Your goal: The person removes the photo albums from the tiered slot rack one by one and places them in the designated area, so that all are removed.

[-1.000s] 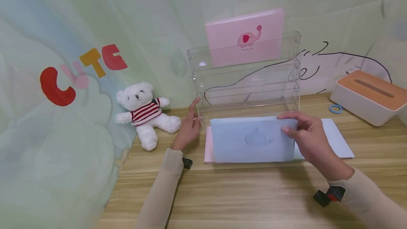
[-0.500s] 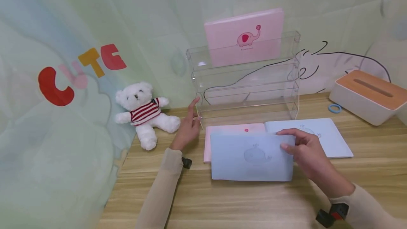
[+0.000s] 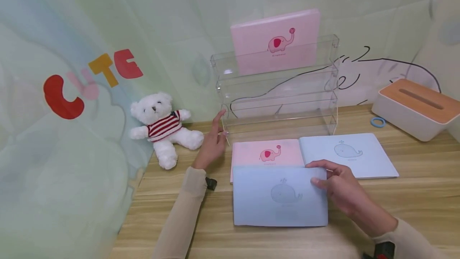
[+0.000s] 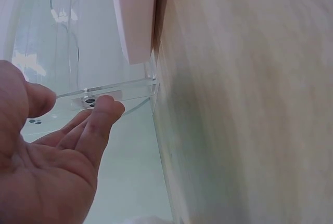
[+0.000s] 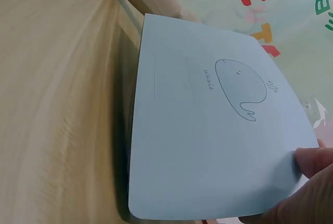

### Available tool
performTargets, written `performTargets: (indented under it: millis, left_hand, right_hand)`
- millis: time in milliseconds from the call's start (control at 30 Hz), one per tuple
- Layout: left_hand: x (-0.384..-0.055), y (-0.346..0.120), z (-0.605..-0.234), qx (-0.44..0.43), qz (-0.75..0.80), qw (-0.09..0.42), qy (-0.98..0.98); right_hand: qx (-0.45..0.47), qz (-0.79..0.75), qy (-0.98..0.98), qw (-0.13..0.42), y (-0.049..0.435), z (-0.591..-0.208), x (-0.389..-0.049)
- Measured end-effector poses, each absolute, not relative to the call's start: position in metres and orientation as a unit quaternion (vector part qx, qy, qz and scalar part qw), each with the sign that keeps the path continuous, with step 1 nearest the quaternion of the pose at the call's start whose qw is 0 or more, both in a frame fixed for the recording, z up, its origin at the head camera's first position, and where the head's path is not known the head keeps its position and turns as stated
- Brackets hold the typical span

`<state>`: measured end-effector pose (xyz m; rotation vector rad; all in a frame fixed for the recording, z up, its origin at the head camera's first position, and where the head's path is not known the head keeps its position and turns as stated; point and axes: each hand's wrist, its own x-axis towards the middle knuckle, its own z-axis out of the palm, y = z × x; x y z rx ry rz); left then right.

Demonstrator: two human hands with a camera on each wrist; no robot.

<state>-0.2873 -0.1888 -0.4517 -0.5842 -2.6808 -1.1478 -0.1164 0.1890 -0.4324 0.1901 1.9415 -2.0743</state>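
Observation:
My right hand [image 3: 345, 187] pinches a light blue notebook [image 3: 258, 205] by its top right corner, thumb on the near face. Its cover bears a line-drawn whale and the word "Whale", legible in the right wrist view. It is tilted up over the table's front part and overlaps a pink elephant notebook [image 3: 248, 153] lying flat. A second blue whale notebook [image 3: 373, 159] lies to the right. My left hand [image 3: 213, 147] is at the left side panel of a clear acrylic tiered rack [image 3: 280, 121], thumb and fingers on either side of the panel [image 4: 138, 86].
On the rack's top tier stand pink elephant notebooks [image 3: 251, 43]. To the left, a white teddy bear [image 3: 167, 129] in a striped shirt leans against the printed curtain. A tissue box [image 3: 409, 111] and a blue ring [image 3: 378, 122] are at the back right of the table [image 3: 201, 227].
My right hand has drawn the blue notebook toward me and down from in front of the rack, uncovering the pink notebook's elephant and the other blue notebook's whale. My left hand stays put.

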Motion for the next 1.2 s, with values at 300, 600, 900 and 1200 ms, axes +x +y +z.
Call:
performTargets:
  millis: [300, 600, 900, 1200]
  left_hand:
    - [-0.286, -0.187, -0.45, -0.192, -0.388, 0.078, -0.898]
    - [-0.288, -0.188, -0.452, -0.198, -0.39, 0.087, -0.895]
    - [-0.286, -0.188, -0.45, -0.196, -0.393, 0.076, -0.895]
    - [-0.288, -0.19, -0.452, -0.202, -0.396, 0.086, -0.892]
  right_hand:
    - [0.066, -0.75, 0.625, 0.207, 0.186, -0.445, -0.114]
    - [0.069, -0.736, 0.62, 0.263, 0.181, -0.46, -0.111]
    - [0.121, -0.702, 0.651, 0.261, 0.17, -0.461, -0.117]
    - [0.113, -0.684, 0.672, 0.26, 0.162, -0.459, -0.122]
